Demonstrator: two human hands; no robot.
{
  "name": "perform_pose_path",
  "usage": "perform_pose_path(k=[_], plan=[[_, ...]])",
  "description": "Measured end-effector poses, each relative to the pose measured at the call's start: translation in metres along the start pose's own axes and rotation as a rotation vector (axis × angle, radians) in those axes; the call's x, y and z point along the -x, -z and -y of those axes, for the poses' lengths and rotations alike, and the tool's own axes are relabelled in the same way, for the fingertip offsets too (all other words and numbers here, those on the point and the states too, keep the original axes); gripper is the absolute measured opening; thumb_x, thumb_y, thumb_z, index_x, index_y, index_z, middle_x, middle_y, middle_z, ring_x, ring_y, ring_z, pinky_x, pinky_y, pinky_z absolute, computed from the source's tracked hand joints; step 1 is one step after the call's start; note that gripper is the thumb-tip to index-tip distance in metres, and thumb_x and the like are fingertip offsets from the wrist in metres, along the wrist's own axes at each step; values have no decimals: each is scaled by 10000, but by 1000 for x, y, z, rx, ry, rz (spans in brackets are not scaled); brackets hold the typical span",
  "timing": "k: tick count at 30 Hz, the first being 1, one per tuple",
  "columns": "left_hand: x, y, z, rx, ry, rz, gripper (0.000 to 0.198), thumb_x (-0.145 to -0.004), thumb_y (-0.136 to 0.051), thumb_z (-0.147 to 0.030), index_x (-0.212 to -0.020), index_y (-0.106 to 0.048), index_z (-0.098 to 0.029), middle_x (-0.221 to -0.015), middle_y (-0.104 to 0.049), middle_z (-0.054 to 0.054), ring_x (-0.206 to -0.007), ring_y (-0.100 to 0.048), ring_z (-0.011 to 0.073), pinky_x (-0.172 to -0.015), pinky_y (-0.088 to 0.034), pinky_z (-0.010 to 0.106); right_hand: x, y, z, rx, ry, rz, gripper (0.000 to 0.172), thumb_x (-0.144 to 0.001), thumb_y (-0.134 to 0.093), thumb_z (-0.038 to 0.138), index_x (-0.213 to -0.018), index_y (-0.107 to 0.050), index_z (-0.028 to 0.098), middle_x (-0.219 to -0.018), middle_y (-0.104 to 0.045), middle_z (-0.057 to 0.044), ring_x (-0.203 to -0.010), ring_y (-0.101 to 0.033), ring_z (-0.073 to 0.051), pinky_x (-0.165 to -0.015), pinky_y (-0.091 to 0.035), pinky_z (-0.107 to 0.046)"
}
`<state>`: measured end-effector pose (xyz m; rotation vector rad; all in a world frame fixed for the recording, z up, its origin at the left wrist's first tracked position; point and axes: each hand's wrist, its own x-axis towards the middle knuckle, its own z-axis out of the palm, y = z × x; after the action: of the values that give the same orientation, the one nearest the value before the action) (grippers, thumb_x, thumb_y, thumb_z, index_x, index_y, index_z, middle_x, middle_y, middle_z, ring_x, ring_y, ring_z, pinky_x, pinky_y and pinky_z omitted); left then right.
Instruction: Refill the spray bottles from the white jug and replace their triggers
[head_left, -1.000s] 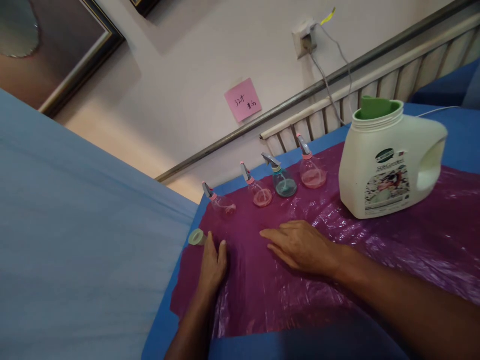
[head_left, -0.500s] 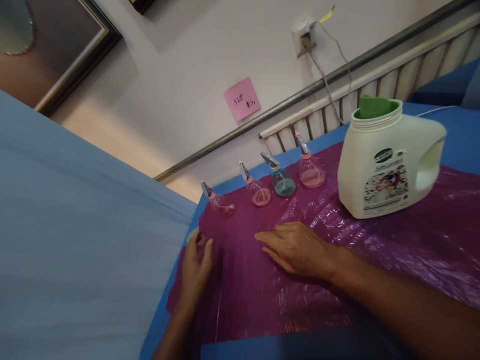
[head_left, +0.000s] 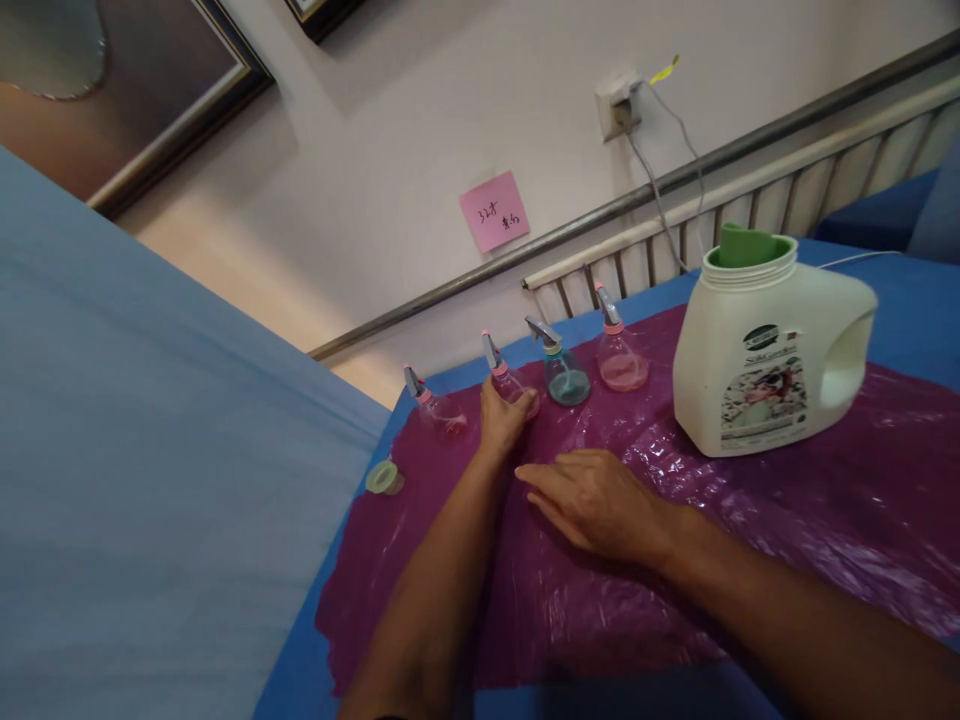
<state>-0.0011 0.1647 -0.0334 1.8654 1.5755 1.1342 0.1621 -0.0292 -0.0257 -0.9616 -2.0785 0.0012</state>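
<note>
My left hand (head_left: 504, 415) is wrapped round the lower part of a small clear spray bottle (head_left: 504, 376) with a pink collar and pink liquid, standing on the purple plastic sheet (head_left: 442, 520). Its thumb lies on the right side, the fingers on the left. To the left is another clear spray bottle (head_left: 441, 412) with little liquid. To the right are a teal spray bottle (head_left: 566, 383) and a fuller pink one (head_left: 622, 362). My right hand (head_left: 589, 497) rests on the sheet, fingers stretched out to the left and holding nothing.
A pale green cap (head_left: 385, 478) lies by the sheet's left edge. At the right stands a large cream jug (head_left: 697, 400) with a green insert in its mouth. A blue curtain (head_left: 150, 480) hangs at left; a wall rail (head_left: 450, 278), radiator (head_left: 795, 190) and plugged-in cord are behind.
My left hand has left the pale green cap and moved right and forward to grasp the second spray bottle from the left. My right hand has stayed nearly still.
</note>
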Motion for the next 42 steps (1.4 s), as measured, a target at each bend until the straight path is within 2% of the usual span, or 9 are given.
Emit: perform_pose_path(k=[3,7,13,16,20,25,33,39,42], plan=[[6,2,-3,38,-12,-15,780,-875,-944,-350,-1537,-576,-164,-1554,-684,229,-1436,-676,381,-1267,-482,565,-1,1,0,2,-5,-33,266,-1152,-598,246,-1376,-730,190,-998,-834,-74,-827,-771,-238,-778,-559,-393],[24,20,-12,105,-34,-15,727,-860,-958,-346,-1487,-624,-190,-1507,-716,198,-1405,-692,378,-1251,-502,555,-3,6,-1,-13,-52,-108,261,-1153,-595,252,-1365,-740,203,-1047,-855,-90,-861,-781,-242,-805,-588,-399],[86,50,-47,234,-72,111,639,-828,-975,-371,-1391,-719,-210,-1330,-814,137,-1220,-788,336,-1127,-611,501,-9,22,-7,-104,-229,-406,226,-1143,-616,272,-1334,-728,226,-1230,-853,-125,-1105,-807,-296,-976,-645,-478],[120,51,-63,313,-47,207,671,-818,-972,-289,-1439,-723,-240,-1381,-808,127,-1267,-781,344,-1160,-602,510,-11,26,-10,-162,-350,-501,244,-1113,-660,295,-1342,-727,244,-1278,-842,-117,-1169,-799,-300,-1034,-649,-503],[145,42,-67,341,-30,289,680,-826,-987,-322,-1454,-730,-275,-1370,-806,98,-1260,-769,342,-1145,-609,508,-8,23,-11,-270,-441,-479,270,-1086,-697,328,-1341,-735,249,-1278,-840,-96,-1135,-803,-278,-1050,-644,-491],[154,37,-56,238,-155,308,666,-832,-965,-307,-1460,-742,-325,-1406,-787,79,-1316,-722,366,-1198,-561,540,-5,16,-9,-267,-444,-403,215,-1031,-755,333,-1235,-758,266,-1212,-821,-76,-1107,-771,-278,-1034,-622,-476],[159,40,-51,185,-235,364,656,-817,-916,-209,-1434,-734,-337,-1380,-787,67,-1246,-711,365,-1093,-551,505,-1,8,-6,-288,-611,-402,208,-933,-853,356,-1086,-744,265,-1033,-803,-24,-937,-752,-238,-915,-614,-416],[157,35,-45,172,-249,412,648,-843,-878,-248,-1457,-668,-254,-1418,-749,93,-1311,-681,355,-1128,-551,516,7,3,-8,-433,-575,-460,472,-920,-919,362,-1294,-641,289,-1135,-793,-32,-1021,-789,-243,-962,-643,-441],[158,33,-41,169,-257,403,683,-866,-897,-294,-1495,-636,-262,-1477,-727,109,-1375,-671,366,-1194,-546,543,12,4,-8,-432,-512,-395,574,-1001,-820,312,-1524,-582,321,-1388,-755,-93,-1208,-778,-274,-1055,-645,-497]])
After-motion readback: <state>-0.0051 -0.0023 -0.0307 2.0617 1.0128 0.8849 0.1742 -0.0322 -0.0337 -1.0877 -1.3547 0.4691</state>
